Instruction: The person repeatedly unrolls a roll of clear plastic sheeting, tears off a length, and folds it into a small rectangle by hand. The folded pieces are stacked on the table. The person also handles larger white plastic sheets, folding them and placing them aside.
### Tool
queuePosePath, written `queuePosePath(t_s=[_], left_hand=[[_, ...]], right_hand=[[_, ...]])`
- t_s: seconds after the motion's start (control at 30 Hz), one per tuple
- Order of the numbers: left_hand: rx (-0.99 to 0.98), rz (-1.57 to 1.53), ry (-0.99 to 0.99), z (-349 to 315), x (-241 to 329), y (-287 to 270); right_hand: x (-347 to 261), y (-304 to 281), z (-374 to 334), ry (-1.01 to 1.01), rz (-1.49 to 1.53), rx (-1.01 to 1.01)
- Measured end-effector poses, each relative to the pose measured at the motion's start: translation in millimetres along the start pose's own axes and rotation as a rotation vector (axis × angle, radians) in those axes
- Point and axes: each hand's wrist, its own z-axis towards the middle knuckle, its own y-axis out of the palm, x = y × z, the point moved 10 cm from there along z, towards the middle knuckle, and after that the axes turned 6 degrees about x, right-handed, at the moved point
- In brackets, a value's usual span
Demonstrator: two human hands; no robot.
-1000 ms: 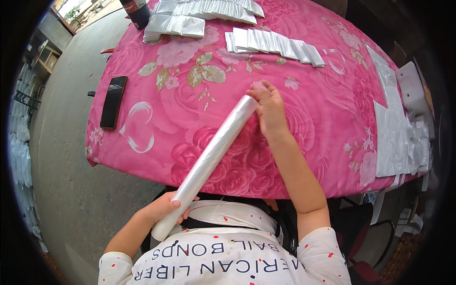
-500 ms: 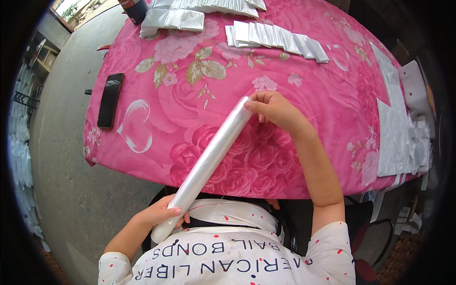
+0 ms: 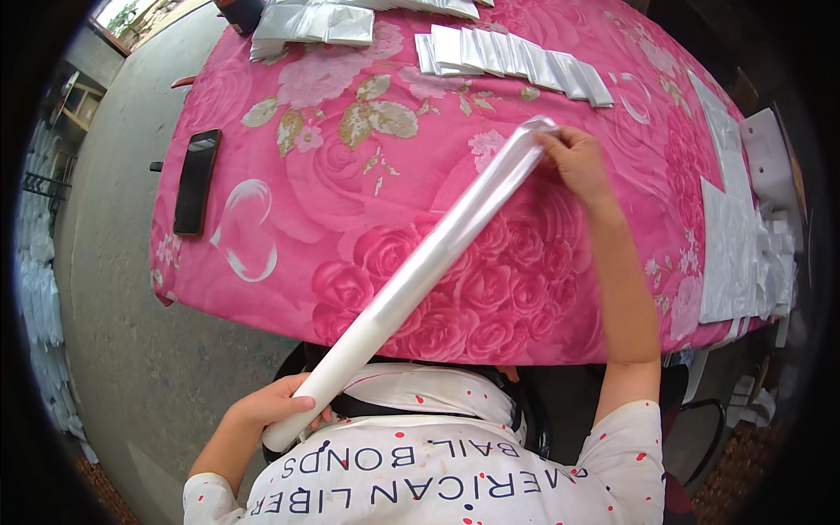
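Observation:
A long, narrow roll of clear plastic film (image 3: 407,278) slants from my lap up over the table. My left hand (image 3: 276,404) is wrapped round its lower, whiter end at the table's front edge. At the far end my right hand (image 3: 573,162) pinches the edge of the film between thumb and fingers. There the plastic looks looser and more see-through, with lengthwise folds and an open, rounded tip. Some of the left fingers are hidden behind the roll.
A pink flowered cloth (image 3: 337,175) covers the table. On it lie a phone (image 3: 197,182), a fanned row of folded plastic packets (image 3: 516,61), a larger packet pile (image 3: 311,24) and flat plastic sheets (image 3: 728,254) at the right. A dark bottle (image 3: 241,13) stands at the far left.
My right hand has moved away and to the right, drawing film out, so the roll reaches farther over the table. My left hand has shifted slightly down and left, still gripping the lower end.

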Motion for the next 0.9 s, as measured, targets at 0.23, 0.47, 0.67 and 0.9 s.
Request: queuePosePath(t_s=[0.23,0.47,0.67,0.9], left_hand=[[-0.064,0.354,-0.080,-18,-4,-29],[0.021,1.225,0.419,16,145,53],[0.409,1.702,1.072,52,216,134],[-0.084,1.798,1.477,58,152,163]], right_hand=[[39,-95,39,-0.032,0.027,0.105],[-7,-19,24,-0.112,0.019,-0.062],[-25,40,22,-0.136,0.024,-0.227],[-26,51,24,-0.129,-0.018,-0.297]])
